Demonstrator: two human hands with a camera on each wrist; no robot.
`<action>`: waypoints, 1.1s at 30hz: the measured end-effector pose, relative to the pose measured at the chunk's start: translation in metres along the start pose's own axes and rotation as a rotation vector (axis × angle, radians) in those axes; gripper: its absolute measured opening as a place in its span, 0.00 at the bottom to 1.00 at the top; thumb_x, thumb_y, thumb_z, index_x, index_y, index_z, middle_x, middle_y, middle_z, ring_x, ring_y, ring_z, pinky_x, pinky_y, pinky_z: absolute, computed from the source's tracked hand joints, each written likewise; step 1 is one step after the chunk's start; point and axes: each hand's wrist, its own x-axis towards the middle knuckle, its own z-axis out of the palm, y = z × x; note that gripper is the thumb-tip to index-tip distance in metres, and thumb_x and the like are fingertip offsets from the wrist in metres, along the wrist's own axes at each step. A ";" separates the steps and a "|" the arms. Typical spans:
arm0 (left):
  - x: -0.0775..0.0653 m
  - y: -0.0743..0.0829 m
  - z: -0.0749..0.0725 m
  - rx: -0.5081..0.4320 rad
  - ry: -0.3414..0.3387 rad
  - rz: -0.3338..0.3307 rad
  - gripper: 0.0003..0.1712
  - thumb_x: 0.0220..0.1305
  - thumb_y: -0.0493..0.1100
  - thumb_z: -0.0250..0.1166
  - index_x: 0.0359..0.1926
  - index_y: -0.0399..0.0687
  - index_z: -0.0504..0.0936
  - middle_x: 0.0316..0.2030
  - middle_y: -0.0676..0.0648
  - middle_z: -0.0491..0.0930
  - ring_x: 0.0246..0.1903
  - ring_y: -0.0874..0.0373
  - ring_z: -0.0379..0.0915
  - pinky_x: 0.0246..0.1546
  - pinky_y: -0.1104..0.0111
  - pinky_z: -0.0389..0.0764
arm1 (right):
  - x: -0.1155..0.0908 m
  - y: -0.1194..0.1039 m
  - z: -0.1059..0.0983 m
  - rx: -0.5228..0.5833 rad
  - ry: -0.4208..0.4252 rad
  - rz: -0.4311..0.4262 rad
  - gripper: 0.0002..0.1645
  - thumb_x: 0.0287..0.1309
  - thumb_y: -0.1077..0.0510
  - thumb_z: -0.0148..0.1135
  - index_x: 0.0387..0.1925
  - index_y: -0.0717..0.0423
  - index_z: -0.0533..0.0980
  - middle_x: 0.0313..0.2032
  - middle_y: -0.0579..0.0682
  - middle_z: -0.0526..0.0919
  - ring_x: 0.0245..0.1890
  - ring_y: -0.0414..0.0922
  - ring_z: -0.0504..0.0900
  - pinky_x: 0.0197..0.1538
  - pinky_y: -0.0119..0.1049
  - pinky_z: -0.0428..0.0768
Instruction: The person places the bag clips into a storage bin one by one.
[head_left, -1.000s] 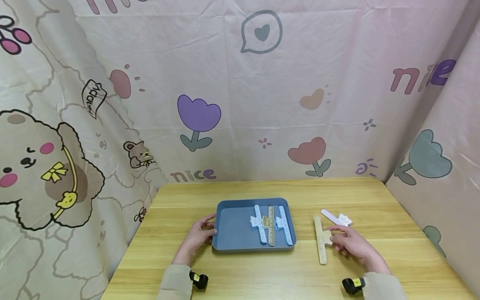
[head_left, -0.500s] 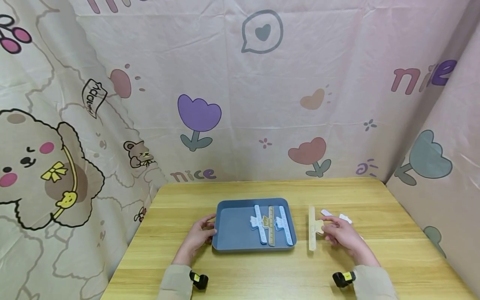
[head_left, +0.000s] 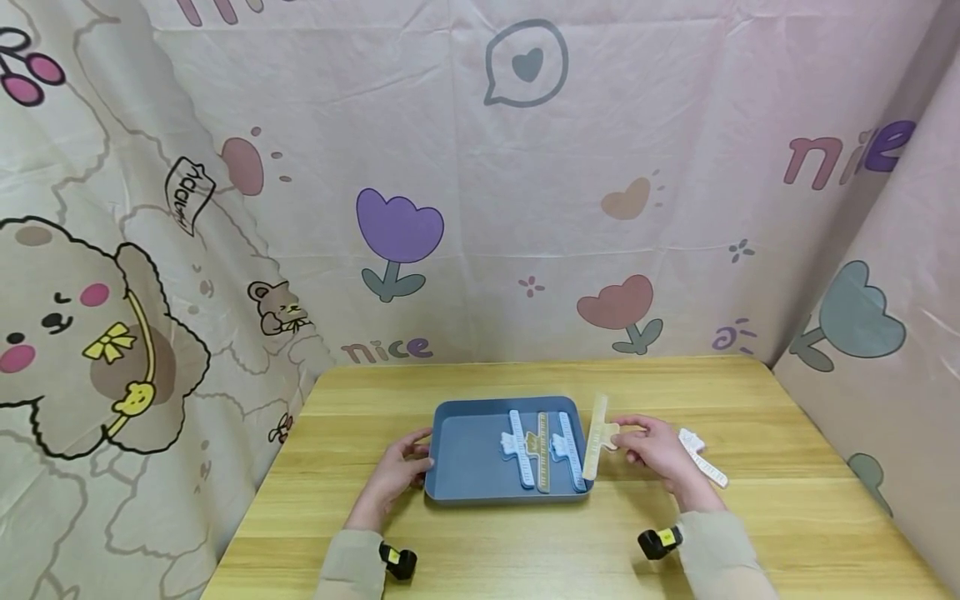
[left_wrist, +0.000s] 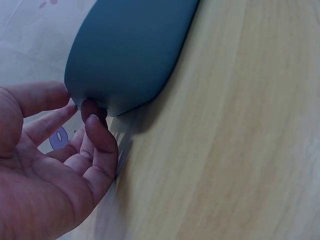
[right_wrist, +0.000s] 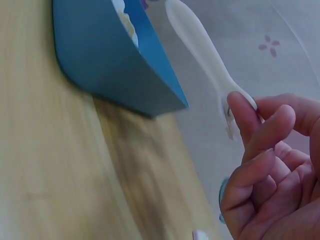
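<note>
My right hand (head_left: 654, 450) pinches the handle of a pale yellow ruler clip (head_left: 598, 442). The clip hangs tilted over the right rim of the grey-blue tray (head_left: 468, 467). In the right wrist view it shows edge-on as a pale clip (right_wrist: 202, 47), held between thumb and fingertips, above the tray wall (right_wrist: 110, 65). At the tray's left end, my left hand (head_left: 401, 467) grips the edge, thumb at the rim and fingers curled underneath. Inside the tray's right half lie a blue ruler clip (head_left: 521, 450), a golden one (head_left: 543, 454) and another blue one (head_left: 572, 452).
A white ruler clip (head_left: 708, 468) lies on the wooden table (head_left: 502, 550) to the right, partly behind my right hand. Printed fabric (head_left: 495, 208) hangs behind the table and along both sides.
My right hand has lifted the pale yellow clip and carried it left from the table to the tray's right rim. The left hand and the tray have stayed put.
</note>
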 end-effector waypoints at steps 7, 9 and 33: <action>-0.005 0.007 0.002 0.005 -0.008 0.003 0.31 0.59 0.27 0.54 0.64 0.34 0.59 0.51 0.27 0.64 0.39 0.40 0.70 0.32 0.53 0.74 | 0.011 -0.012 0.024 0.026 -0.022 0.005 0.25 0.51 0.62 0.62 0.52 0.64 0.70 0.23 0.54 0.78 0.15 0.39 0.69 0.19 0.31 0.68; -0.004 0.006 0.001 0.007 -0.008 0.001 0.31 0.59 0.27 0.54 0.64 0.34 0.59 0.51 0.27 0.64 0.39 0.40 0.70 0.33 0.52 0.74 | 0.015 -0.015 0.031 0.046 -0.035 0.006 0.26 0.51 0.62 0.62 0.53 0.64 0.70 0.23 0.53 0.78 0.15 0.39 0.69 0.19 0.30 0.67; 0.014 -0.023 -0.003 0.017 0.039 -0.003 0.31 0.58 0.28 0.57 0.64 0.40 0.62 0.50 0.32 0.67 0.35 0.48 0.72 0.27 0.61 0.74 | 0.039 -0.029 0.121 -0.010 -0.196 -0.047 0.22 0.55 0.58 0.60 0.53 0.59 0.72 0.29 0.59 0.82 0.09 0.39 0.58 0.15 0.35 0.59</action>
